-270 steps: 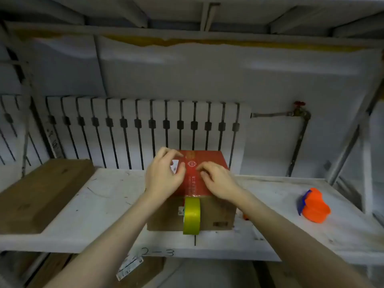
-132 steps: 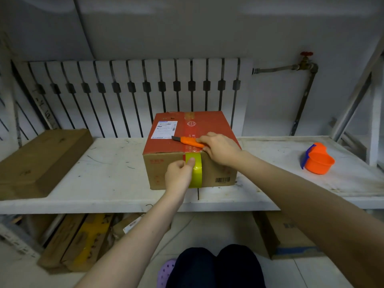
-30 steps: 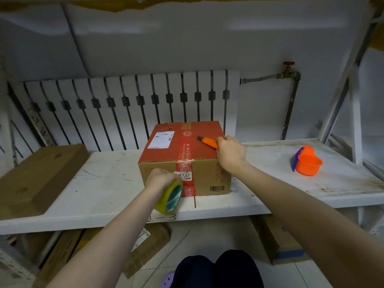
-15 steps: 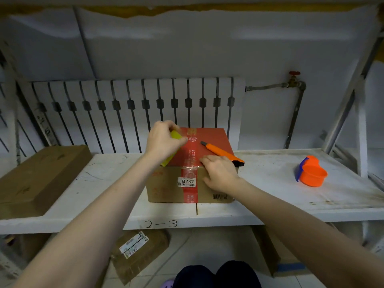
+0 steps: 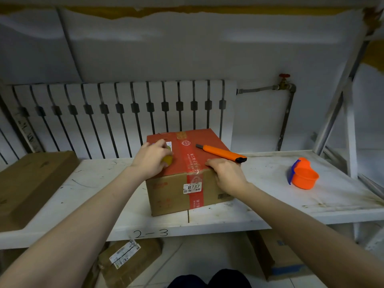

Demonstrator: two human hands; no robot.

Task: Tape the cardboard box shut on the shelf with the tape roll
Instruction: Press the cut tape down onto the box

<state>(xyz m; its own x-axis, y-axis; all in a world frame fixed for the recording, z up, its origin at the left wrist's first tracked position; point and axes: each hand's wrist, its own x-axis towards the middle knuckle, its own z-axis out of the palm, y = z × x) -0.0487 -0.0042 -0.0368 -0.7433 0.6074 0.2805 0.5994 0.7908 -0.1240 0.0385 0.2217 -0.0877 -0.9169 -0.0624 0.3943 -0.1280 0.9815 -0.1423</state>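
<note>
A cardboard box (image 5: 170, 196) with a red top stands closed on the white shelf (image 5: 104, 196). A strip of red printed tape runs over its top and down its front, across a white "8737" label. My left hand (image 5: 150, 160) rests on the box's top left part, closed around the yellow-green tape roll (image 5: 168, 159), which is mostly hidden under my fingers. My right hand (image 5: 226, 175) lies flat on the box's front right top edge. An orange utility knife (image 5: 221, 153) lies on the box top just behind that hand.
A flat brown box (image 5: 31, 183) lies at the shelf's left end. An orange cup with a blue handle (image 5: 303, 176) stands on the right. A radiator (image 5: 124, 117) is behind the shelf. More boxes sit on the floor below.
My left hand lifted the tape roll from below the box's front up onto the box top. My right hand let go of the knife and now presses the front top edge.
</note>
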